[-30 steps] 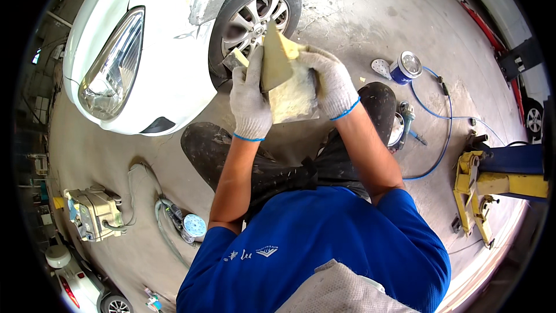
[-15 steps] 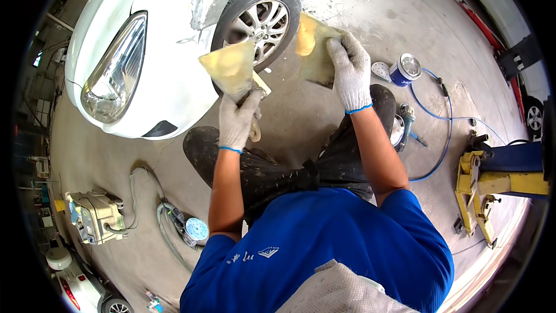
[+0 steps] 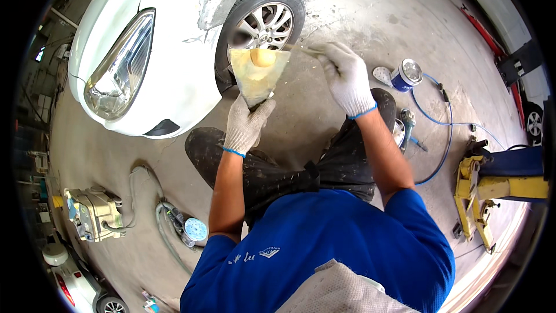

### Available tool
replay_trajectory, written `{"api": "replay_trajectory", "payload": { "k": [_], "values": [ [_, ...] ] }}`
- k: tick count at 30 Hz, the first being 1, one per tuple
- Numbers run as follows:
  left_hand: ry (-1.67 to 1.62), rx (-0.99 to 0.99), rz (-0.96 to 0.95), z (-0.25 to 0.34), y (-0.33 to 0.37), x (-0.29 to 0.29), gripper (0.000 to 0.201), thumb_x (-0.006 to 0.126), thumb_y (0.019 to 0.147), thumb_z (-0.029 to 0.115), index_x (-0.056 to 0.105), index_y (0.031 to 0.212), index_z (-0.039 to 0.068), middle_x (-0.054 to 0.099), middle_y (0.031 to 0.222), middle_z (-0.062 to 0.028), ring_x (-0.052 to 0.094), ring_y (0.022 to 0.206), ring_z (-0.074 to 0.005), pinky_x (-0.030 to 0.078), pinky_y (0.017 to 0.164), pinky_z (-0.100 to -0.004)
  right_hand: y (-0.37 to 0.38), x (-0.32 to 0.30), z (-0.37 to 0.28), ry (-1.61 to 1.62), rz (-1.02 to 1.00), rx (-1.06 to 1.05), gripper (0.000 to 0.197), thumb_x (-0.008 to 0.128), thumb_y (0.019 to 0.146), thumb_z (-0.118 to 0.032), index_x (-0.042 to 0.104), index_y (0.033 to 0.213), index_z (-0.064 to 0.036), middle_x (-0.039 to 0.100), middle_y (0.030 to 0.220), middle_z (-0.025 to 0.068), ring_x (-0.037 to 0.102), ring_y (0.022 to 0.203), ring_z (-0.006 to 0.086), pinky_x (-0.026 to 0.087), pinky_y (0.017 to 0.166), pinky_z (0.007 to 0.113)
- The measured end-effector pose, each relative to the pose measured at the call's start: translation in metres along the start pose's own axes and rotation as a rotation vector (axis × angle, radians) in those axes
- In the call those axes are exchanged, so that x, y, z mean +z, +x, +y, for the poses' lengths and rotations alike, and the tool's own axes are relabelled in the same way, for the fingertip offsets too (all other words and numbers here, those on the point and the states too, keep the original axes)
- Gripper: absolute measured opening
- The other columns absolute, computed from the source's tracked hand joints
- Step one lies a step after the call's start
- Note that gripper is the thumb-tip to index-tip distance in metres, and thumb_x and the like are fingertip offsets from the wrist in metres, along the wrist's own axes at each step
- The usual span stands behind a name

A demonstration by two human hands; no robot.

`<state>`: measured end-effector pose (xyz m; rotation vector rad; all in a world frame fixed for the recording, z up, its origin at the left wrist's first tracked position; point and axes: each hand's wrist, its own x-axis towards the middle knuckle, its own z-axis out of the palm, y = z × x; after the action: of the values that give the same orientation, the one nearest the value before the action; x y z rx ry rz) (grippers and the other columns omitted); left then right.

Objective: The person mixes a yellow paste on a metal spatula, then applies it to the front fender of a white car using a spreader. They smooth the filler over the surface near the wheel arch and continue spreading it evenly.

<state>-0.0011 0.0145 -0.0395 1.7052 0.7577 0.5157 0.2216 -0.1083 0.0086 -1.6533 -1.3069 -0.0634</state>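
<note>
My left hand (image 3: 245,125), in a white knit glove, grips the narrow end of a putty knife (image 3: 252,81). The knife's wide blade is smeared with yellow and points away from me. A rounded lump of yellow putty (image 3: 263,57) sits near its far edge. My right hand (image 3: 347,81), gloved too, is closed on a putty spreader (image 3: 305,50) turned nearly edge-on. The spreader's left edge reaches close to the left blade; whether they touch I cannot tell. Beyond the blades is a car wheel (image 3: 281,25), under a white fender (image 3: 217,6) with a grey sanded patch.
At right stand a blue-and-white can (image 3: 406,75), an air tool (image 3: 408,117) with a blue hose (image 3: 450,122), and a yellow lift foot (image 3: 467,188). On the left floor are a dust extractor (image 3: 95,214) and a round sander (image 3: 194,230) on a hose.
The right spreader has turned from showing its face to nearly edge-on and moved toward the left knife. The putty lump now sits on the left blade instead of the right one.
</note>
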Motion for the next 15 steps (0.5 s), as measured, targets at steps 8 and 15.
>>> {"api": "replay_trajectory", "payload": {
  "k": [8,15],
  "values": [
    [0.052,0.095,-0.008,0.021,-0.003,0.013,0.035,0.073,0.093,0.015,0.064,0.122,-0.002,0.072,0.093,-0.0098,0.064,0.082,-0.0159,0.053,0.078,-0.0333,-0.01,0.013,-0.028,0.041,-0.089,-0.364,0.043,0.065,0.077,0.003,0.072,0.118,-0.0073,0.072,0.107,0.0126,0.069,0.094,0.0342,0.06,0.083,0.043],
    [0.141,0.042,0.027,0.038,-0.005,0.022,0.032,0.072,0.093,0.015,0.064,0.118,-0.003,0.072,0.092,-0.0149,0.066,0.08,-0.0237,0.054,0.078,-0.0363,-0.011,0.015,-0.04,-0.045,-0.016,-0.319,0.037,0.059,0.084,0.008,0.073,0.114,-0.0075,0.072,0.102,0.0144,0.071,0.096,0.0334,0.061,0.084,0.04]
  ]
}}
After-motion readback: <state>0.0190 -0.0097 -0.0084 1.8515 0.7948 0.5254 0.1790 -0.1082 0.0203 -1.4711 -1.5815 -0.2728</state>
